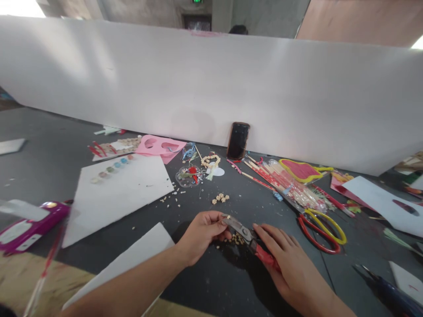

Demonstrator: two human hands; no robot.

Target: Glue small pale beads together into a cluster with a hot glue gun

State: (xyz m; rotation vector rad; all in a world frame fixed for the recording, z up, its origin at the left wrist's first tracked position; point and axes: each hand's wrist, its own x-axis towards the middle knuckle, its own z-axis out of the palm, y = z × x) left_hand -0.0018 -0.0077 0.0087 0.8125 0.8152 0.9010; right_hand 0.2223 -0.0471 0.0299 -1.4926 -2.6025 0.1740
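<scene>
My right hand (287,252) grips one pair of red-handled metal pliers (243,232); left hand (202,231) pinched at their tip, contents unclear; two tan bead piles (220,199); dark grey bench (211,281); white partition (148,88) behind.

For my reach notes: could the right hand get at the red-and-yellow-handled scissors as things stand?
Probably not without letting go: the right hand grips the red-handled pliers. Otherwise the way looks free; the scissors lie nearby, with nothing visible between.
</scene>
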